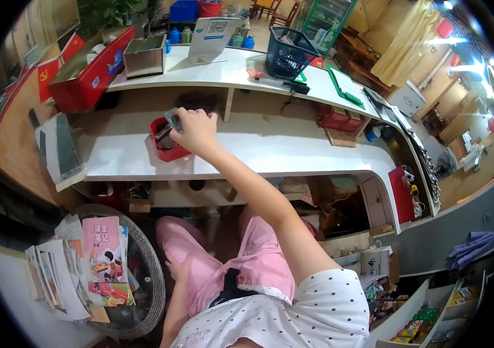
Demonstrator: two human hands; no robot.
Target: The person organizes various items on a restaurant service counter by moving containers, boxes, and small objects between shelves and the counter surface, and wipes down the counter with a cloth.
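Note:
A red plastic container (172, 153) stands on the lower white counter (247, 150), holding several dark items too small to name. Over its upper right edge reaches my right hand (195, 130), fingers bent around a small greenish-grey item (173, 118), perhaps clear plastic. The back of the hand hides much of the grip. My left hand (179, 266) rests on the pink trousers (192, 282) at my thigh, with nothing visible in it.
On the raised shelf stand a red box (94, 74), a metal box (144, 56), a sign with a printed code (212, 39) and a dark plastic basket (290, 52). Books (104, 248) lie on a round stand at lower left.

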